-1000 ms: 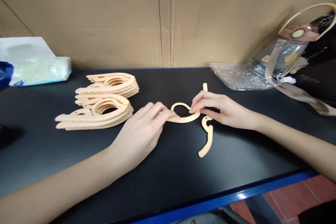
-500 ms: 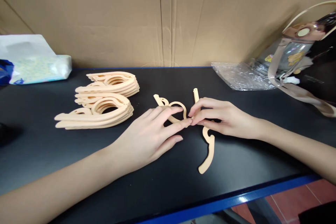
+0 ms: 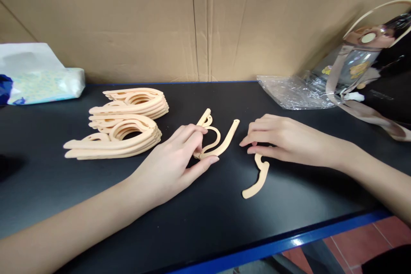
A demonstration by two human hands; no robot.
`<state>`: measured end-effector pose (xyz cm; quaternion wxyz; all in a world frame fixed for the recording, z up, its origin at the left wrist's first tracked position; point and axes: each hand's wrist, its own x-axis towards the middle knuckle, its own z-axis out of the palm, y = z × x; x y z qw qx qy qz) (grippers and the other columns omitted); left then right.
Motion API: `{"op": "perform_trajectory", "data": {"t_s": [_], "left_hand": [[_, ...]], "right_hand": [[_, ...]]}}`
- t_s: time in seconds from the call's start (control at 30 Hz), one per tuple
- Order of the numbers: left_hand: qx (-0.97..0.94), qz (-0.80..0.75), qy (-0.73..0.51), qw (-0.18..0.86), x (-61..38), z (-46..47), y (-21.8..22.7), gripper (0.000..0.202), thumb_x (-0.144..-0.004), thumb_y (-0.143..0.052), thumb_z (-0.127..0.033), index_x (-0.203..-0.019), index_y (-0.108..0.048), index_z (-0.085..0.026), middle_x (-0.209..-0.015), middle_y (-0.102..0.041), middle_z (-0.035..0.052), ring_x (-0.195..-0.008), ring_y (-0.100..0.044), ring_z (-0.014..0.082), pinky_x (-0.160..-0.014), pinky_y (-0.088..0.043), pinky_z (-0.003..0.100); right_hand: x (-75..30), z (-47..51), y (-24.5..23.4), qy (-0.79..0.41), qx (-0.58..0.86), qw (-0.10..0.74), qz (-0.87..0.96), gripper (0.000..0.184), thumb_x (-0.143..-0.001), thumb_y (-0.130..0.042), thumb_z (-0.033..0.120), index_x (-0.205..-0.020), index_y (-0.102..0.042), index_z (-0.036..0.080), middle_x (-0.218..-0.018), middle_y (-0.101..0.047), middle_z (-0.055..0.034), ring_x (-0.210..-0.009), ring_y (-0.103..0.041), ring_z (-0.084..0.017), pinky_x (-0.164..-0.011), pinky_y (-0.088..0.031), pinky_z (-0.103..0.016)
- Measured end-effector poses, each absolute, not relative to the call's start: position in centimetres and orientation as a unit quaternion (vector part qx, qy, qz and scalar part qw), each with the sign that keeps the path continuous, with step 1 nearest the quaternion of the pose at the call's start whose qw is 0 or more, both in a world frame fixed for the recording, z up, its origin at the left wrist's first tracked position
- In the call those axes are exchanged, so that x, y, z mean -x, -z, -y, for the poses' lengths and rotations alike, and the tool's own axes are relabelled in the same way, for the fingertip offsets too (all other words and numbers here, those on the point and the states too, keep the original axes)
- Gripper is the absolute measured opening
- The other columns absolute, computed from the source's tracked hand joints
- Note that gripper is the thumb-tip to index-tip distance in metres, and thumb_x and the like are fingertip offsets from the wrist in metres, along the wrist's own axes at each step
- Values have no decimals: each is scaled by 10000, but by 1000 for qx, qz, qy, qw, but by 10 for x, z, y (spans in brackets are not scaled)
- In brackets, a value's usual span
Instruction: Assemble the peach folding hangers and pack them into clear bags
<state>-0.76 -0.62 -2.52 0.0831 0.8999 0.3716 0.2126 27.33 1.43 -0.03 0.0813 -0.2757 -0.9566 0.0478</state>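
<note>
My left hand (image 3: 175, 163) pinches a peach plastic hanger part (image 3: 216, 139) on the black table (image 3: 205, 218), its hook loop and two arms sticking out past my fingers. My right hand (image 3: 282, 139) rests to the right of it, fingers curled loosely, fingertips lying on the top end of a separate curved peach arm piece (image 3: 258, 177). A gap lies between my right fingertips and the part in my left hand. Two stacks of folded peach hangers (image 3: 125, 122) lie to the left of my left hand.
A cardboard wall (image 3: 199, 21) backs the table. At the back left lies a white tissue pack (image 3: 38, 79). Crinkled clear plastic film (image 3: 289, 92) and a transparent bag with a beige strap (image 3: 359, 64) sit at the back right. The blue table edge (image 3: 289, 239) runs along the front.
My left hand has pulled the hanger part leftward and turned it, arms now pointing up and right. My right hand has let go of it and drawn right, onto the loose arm piece.
</note>
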Motion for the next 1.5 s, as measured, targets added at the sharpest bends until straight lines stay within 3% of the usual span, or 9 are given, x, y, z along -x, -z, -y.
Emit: {"op": "perform_trajectory", "data": {"t_s": [0.2,0.43,0.57,0.7,0.87,1.03,1.17,1.3,1.5], "left_hand": [[-908,-356,-208,74,8,5,28,87,-969,-406,-139,-927,-460,-194,-1218,-593,109,-1159,-555,256,-872,-519,404],[-920,-331,-208,0,9,1,32,480,-858,-280,91,-1207,-529,-126,-1293,-604,110,-1219,-553,255,-1090,-418,521],[-938,-279,-208,-8,8,2,33,376,-971,-401,-54,-1324,-522,-108,-1376,-580,117,-1336,-477,242,-1122,-416,419],[-946,-253,-202,0,7,4,30,291,-989,-452,-119,-1247,-586,-114,-1269,-640,109,-1233,-554,234,-1060,-459,388],[-955,-229,-189,-4,7,8,24,269,-985,-498,-166,-1233,-603,-161,-1091,-670,64,-1045,-599,228,-942,-480,390],[-954,-229,-189,-43,5,12,23,238,-980,-532,-241,-1181,-610,-139,-1042,-674,67,-988,-594,248,-883,-455,390],[-949,-251,-179,-73,3,11,24,173,-984,-500,-210,-1048,-639,-128,-963,-670,70,-878,-610,243,-782,-458,383],[-952,-242,-162,-90,1,10,23,188,-981,-469,-174,-890,-631,-147,-927,-656,70,-813,-596,232,-765,-466,390],[-958,-228,-172,-37,2,11,22,161,-976,-451,-126,-984,-612,-132,-962,-656,74,-896,-579,228,-829,-445,383]], "right_hand": [[-278,-22,1,112,374,91,916,265,-1001,-475,310,-944,-693,171,-835,-690,-48,-768,-612,-213,-794,-409,-352],[-277,-7,-20,-24,481,-8,876,596,-835,-480,773,-640,-557,215,-477,-498,44,-423,-417,-117,-483,-246,-263],[-275,-1,-26,-138,433,-28,890,430,-834,-606,664,-800,-650,238,-629,-609,53,-528,-542,-108,-506,-321,-236],[-276,-4,-19,-129,364,15,922,237,-1000,-478,380,-1020,-687,270,-941,-669,2,-791,-630,-135,-682,-427,-253],[-278,-10,-7,-66,328,47,941,389,-973,-352,71,-1119,-674,233,-1099,-664,-50,-931,-635,-171,-749,-460,-288],[-272,-9,-6,-14,360,93,928,251,-1003,-471,337,-1016,-669,185,-908,-682,-47,-781,-630,-180,-665,-434,-296],[-268,-4,-9,-28,404,58,913,498,-816,-618,680,-728,-589,191,-680,-607,-1,-580,-535,-149,-543,-323,-274],[-268,-2,-11,-88,377,30,921,258,-905,-613,428,-779,-613,204,-786,-631,3,-689,-571,-143,-605,-345,-264],[-265,-1,-10,-123,320,52,938,97,-853,-583,182,-767,-540,200,-797,-595,3,-749,-518,-152,-686,-362,-287]]}}
